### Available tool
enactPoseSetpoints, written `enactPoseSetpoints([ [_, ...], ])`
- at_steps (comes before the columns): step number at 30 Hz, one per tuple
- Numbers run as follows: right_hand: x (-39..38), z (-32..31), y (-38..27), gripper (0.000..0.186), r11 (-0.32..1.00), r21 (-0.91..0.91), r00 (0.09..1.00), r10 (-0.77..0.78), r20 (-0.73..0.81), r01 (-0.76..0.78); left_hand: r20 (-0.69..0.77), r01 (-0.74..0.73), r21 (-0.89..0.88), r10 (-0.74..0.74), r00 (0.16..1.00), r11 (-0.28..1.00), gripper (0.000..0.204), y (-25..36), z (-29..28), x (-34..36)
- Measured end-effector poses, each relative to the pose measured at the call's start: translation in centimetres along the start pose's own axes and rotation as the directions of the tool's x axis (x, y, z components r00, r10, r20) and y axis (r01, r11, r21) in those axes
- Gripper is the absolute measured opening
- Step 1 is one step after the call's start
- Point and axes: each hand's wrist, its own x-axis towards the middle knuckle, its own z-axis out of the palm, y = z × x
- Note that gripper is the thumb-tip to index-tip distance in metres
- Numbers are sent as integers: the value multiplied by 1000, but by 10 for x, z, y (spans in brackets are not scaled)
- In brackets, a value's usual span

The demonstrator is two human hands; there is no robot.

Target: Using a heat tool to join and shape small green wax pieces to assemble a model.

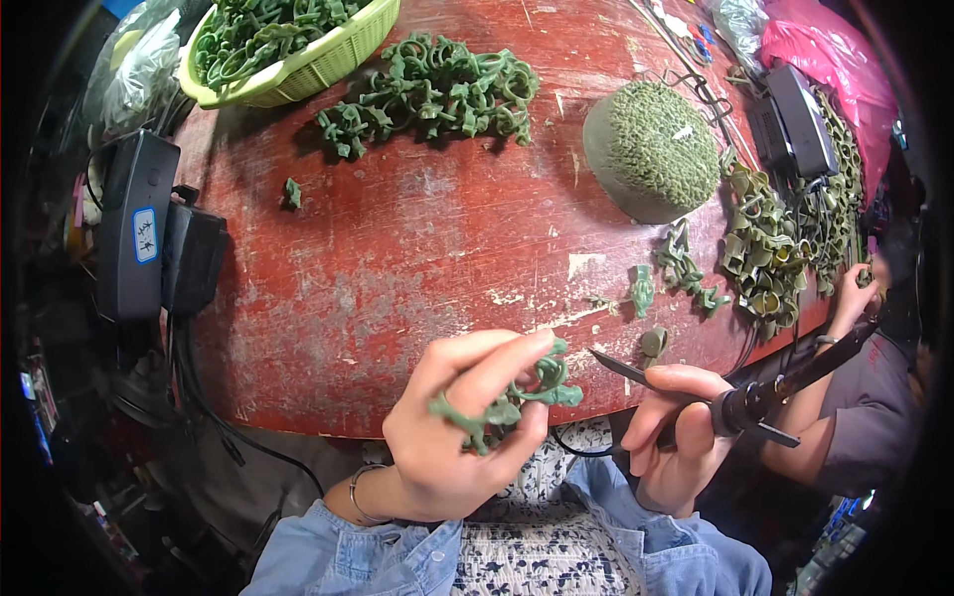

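My left hand [467, 427] is closed around several green curled, ring-like pieces [552, 372], which poke out between the fingers. Beside it, my right hand [681, 432] grips a thin, pointed dark blade [621, 366], its tip directed toward the pieces but apart from them. The blade's handle is mostly hidden by the fingers. Just beyond the hands on the red table [397, 288] lie a small flat green piece [642, 291], an olive ring-like piece [653, 344] and a short green cluster [681, 263].
A pile of green pieces [437, 94] lies at the back, near a yellow-green basket [328, 62]. A round block [646, 149] stands back right. Olive pieces [763, 258] line the right edge, where another person's hand [857, 293] works. A black rod [795, 382] crosses near my right hand.
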Motion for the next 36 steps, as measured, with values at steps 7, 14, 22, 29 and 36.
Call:
enactPoseSetpoints([
  [7, 6, 1, 11, 35, 989, 29, 990, -143, -6, 143, 368, 461, -763, -282, 886, 453, 31, -13, -1, 3],
  [14, 4, 13, 7, 21, 995, 69, 994, -77, 74, 72, 586, 599, -798, -317, 745, -69, 35, -10, 4, -2],
  [22, 4, 12, 7, 15, 991, 71, 984, -124, 127, 115, 594, 605, -795, -262, 760, -49, 32, -13, 8, -4],
  [29, 2, 14, 7, 16, 984, 173, 993, -55, 105, 36, 421, 486, -840, -277, 864, 239, 22, -11, 12, -4],
  [36, 6, 14, 2, 15, 984, 158, 989, 62, 136, -83, 219, 201, -685, -66, 974, 700, 20, -17, 7, -3],
])
